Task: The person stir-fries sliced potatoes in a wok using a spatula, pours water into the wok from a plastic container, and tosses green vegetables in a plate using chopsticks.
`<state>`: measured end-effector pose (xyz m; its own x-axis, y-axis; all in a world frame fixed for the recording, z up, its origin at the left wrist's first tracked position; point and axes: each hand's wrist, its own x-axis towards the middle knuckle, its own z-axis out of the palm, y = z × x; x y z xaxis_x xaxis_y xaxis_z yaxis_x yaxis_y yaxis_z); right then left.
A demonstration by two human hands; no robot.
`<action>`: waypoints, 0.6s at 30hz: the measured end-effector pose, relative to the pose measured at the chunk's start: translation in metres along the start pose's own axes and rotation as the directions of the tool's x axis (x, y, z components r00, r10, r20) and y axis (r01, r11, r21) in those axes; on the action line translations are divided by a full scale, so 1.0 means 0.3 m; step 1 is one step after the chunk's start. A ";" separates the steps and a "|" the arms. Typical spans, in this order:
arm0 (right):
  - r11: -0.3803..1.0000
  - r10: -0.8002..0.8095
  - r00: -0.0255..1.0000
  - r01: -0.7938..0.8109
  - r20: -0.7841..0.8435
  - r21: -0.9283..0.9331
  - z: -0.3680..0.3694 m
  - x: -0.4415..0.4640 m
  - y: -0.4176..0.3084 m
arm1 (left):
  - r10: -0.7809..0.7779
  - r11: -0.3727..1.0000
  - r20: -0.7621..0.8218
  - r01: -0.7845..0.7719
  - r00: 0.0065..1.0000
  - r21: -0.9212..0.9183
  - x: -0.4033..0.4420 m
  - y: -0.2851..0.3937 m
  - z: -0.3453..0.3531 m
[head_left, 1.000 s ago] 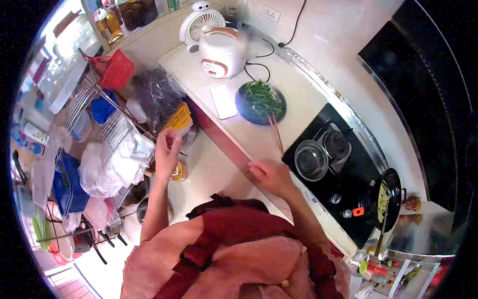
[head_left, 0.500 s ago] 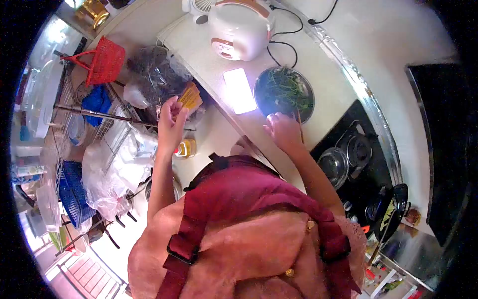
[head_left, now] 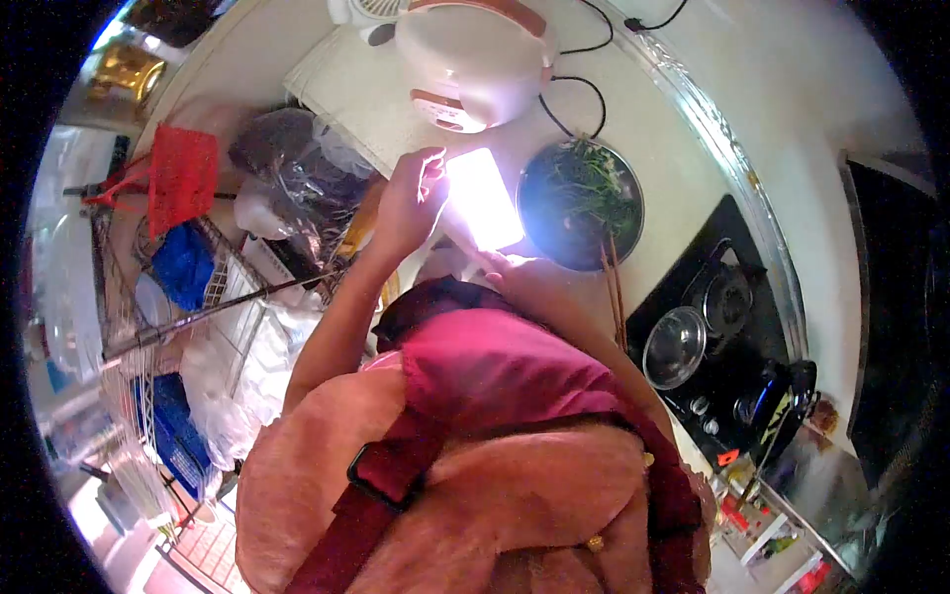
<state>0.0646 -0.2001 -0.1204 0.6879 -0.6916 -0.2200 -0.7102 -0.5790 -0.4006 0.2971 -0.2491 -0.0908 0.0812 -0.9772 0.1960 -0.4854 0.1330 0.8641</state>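
A phone with a glowing white screen point(head_left: 485, 201) lies on the counter. My left hand point(head_left: 411, 198) is raised at its left edge, fingers loosely bent and apart, with nothing visible in them. Low by the phone's bottom edge is my right hand point(head_left: 503, 269); its fingers are partly hidden and blurred, and I cannot tell whether they touch anything. Right of the phone, a dark round pan point(head_left: 534, 233) holds green leafy stalks point(head_left: 594, 188). Wooden chopsticks point(head_left: 616, 292) lean at its near rim. A yellow packet point(head_left: 358, 233) shows partly behind my left forearm.
A white rice cooker point(head_left: 475, 59) stands at the back with its cord. On the right is a black stove point(head_left: 708, 317) bearing a glass lid point(head_left: 675, 346). At left, a wire rack point(head_left: 228, 307) holds plastic bags, a red basket point(head_left: 183, 178) and a blue basket point(head_left: 173, 431).
My left hand has let go of the yellow packet and moved right to the phone. My right hand has drawn back from the pan toward the phone's near edge. The view has shifted slightly.
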 end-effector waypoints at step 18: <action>0.994 0.107 0.978 -0.109 -0.178 -0.006 0.037 0.002 -0.005 | 0.422 0.731 0.550 -0.630 0.720 0.263 0.089 -0.130 0.259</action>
<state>0.0677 -0.1947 -0.1297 0.5707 -0.8151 -0.0997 -0.7820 -0.5024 -0.3690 0.2505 -0.2932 -0.1552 -0.6256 -0.7386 0.2510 -0.6350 0.6691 0.3861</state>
